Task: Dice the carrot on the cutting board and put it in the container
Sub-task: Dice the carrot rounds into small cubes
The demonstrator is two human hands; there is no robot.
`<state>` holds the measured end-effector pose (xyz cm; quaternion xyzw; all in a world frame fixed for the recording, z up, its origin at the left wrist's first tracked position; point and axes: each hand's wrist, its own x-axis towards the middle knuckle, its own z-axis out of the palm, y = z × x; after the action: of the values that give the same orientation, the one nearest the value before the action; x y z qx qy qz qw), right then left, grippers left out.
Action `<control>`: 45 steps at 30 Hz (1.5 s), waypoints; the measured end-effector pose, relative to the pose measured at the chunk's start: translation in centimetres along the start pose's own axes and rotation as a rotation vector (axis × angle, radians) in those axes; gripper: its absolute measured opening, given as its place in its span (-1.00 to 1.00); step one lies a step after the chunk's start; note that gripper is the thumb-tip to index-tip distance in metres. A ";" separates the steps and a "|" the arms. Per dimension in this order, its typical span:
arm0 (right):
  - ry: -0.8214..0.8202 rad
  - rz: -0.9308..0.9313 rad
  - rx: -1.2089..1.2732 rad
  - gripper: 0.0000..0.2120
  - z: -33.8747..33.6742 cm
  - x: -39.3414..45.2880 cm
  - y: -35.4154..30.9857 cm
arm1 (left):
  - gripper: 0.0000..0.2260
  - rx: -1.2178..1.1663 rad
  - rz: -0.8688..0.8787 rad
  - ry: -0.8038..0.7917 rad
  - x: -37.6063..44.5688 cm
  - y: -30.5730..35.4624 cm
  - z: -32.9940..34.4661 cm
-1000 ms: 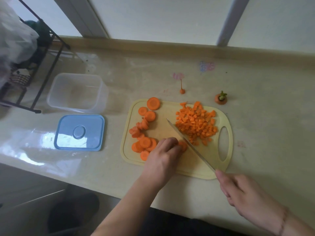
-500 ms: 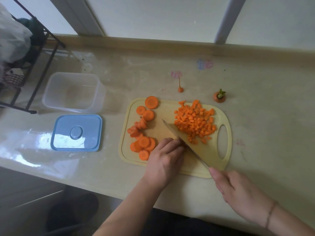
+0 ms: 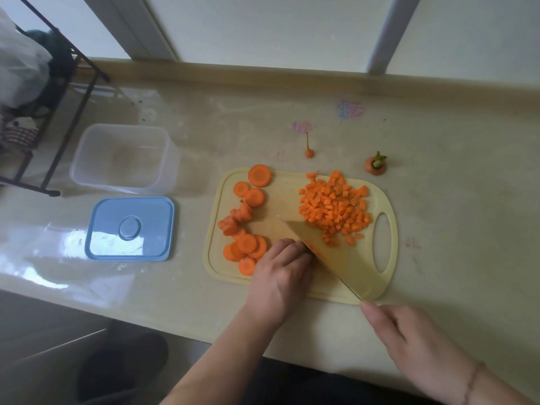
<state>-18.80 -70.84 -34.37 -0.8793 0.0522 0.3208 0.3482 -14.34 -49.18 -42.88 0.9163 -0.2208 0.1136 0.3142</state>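
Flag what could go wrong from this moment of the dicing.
1. The left hand steadies carrot with its fingertips right beside the knife blade, so a slip might nick them.
2. The diced carrot pile reaches the cutting board edge; cubes may spill when swept.
3. The container stands apart from the board, so a transfer could scatter pieces.

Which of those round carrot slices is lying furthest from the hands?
The big carrot slice at the cutting board's far left corner; it lies flat and alone, while the other slices cluster nearer the left hand.
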 end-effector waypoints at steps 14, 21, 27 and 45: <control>-0.058 0.034 0.088 -0.10 -0.2 -0.5 0.4 | -0.85 0.018 0.031 -0.012 -0.8 -0.3 0.0; -0.020 0.021 0.036 -0.14 1.2 0.9 -0.6 | -0.81 0.011 0.013 -0.006 -0.7 0.1 -0.1; -0.004 0.021 0.153 -0.19 0.9 1.0 -1.1 | -0.86 -0.029 0.027 -0.002 -0.8 0.0 -0.9; -0.190 0.234 0.380 -0.36 -2.0 1.3 -0.6 | -0.97 0.137 -0.078 0.172 -2.3 -2.2 -3.8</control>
<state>-16.51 -71.49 -33.74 -0.7519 0.1803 0.4247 0.4710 -15.56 -44.52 -41.92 0.9304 -0.1490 0.1944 0.2728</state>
